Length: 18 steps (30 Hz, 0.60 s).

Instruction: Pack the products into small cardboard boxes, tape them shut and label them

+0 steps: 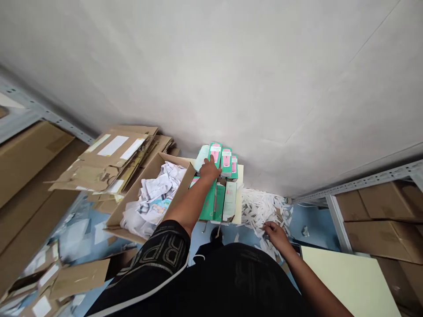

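My left hand (209,169) reaches over a small group of boxes. Its fingers are around the near end of a green-and-pink box (215,151), which stands beside two similar boxes (226,159). A pale box (202,156) lies left of them. Closer to me are a plain green box (209,206) and a whitish box (229,199), on a pale yellow board (240,176). To the right, my right hand (275,233) hangs above white paper strips with its fingers curled together. Whatever is between those fingers, if anything, is too small to see.
An open carton (187,187) of crumpled paper stands left of the boxes, beside stacked flattened cardboard (115,145). Shredded paper (261,207) covers the blue floor on the right. Shelves with brown cartons (380,202) stand rightward; a grey wall (231,79) rises behind.
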### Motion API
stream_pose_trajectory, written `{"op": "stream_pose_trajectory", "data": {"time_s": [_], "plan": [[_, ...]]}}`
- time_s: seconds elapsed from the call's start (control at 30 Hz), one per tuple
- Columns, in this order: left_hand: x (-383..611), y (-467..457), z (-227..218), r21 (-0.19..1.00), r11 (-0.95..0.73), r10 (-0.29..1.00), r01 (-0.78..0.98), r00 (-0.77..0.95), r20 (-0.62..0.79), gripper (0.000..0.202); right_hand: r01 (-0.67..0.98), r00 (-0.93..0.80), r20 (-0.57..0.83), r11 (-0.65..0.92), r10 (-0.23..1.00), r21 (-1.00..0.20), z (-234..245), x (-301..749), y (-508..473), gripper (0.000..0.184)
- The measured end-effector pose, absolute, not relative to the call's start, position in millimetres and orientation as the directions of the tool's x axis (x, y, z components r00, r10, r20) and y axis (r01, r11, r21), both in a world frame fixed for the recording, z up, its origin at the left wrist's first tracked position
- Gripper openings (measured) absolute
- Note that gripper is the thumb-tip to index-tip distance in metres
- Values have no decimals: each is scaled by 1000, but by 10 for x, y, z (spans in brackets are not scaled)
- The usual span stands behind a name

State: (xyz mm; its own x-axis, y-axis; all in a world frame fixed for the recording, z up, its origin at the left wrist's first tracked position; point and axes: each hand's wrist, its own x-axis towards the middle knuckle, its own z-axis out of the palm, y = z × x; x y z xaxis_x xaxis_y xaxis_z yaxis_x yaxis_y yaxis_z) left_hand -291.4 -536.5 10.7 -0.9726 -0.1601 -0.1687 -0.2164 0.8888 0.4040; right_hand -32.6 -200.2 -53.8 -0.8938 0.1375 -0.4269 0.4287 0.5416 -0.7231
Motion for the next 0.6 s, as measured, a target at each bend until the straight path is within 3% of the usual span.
{"op": "stream_pose_trajectory", "data": {"time_s": [0.2, 0.33, 0.43, 0.5, 0.6], "plan": [[-3001, -5719, 198, 510, 834, -158, -214, -976, -151, 90, 510, -857, -474, 458, 202, -728, -608, -309, -2263, 35], [-2840, -6030, 526, 675, 716, -136, -178, -984, -115, 81, 490, -868, -463, 453, 179, -745, -456, -566, -2524, 35], [-2588, -6106, 769, 819, 562, -41, -116, -993, -112, 77, 466, -883, -443, 399, 156, -790, -139, -870, -2773, 35], [-2390, -6035, 876, 906, 413, 81, -91, -987, -136, 76, 459, -888, -437, 264, 141, -848, 143, -1064, -2950, 38], [-2111, -5771, 930, 977, 202, 293, -72, -947, -131, 82, 417, -897, -428, -109, 108, -902, 541, -1250, -3169, 50]]}}
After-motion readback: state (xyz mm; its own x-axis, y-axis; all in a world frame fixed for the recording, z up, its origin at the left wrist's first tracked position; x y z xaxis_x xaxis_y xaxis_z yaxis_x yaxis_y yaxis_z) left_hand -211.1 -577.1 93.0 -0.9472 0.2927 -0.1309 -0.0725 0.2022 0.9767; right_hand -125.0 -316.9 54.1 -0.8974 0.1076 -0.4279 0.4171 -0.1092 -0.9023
